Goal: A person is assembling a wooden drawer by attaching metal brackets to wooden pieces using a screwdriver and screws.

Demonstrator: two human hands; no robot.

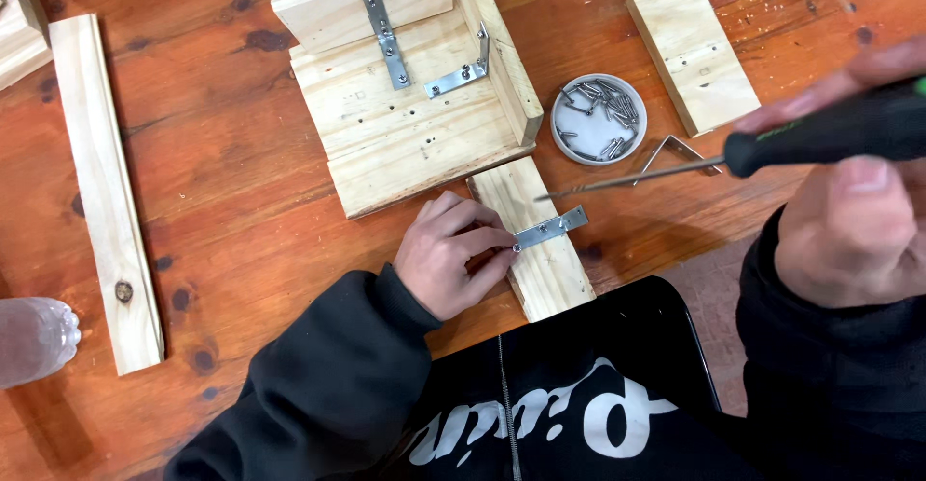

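— What is held by the left hand (451,261)?

— A flat metal bracket (550,229) is pinched by its fingertips and pressed onto a short wooden block (540,254) at the table (231,182) edge, at 6 o'clock from the partly assembled wooden box (405,114).

— And the right hand (854,220)?

— A black-handled screwdriver (733,161) is gripped in its closed fist, at 3 o'clock from the bracket, its tip raised just above the block. A round dish of screws (599,119) is seen at 12 o'clock from the tip.
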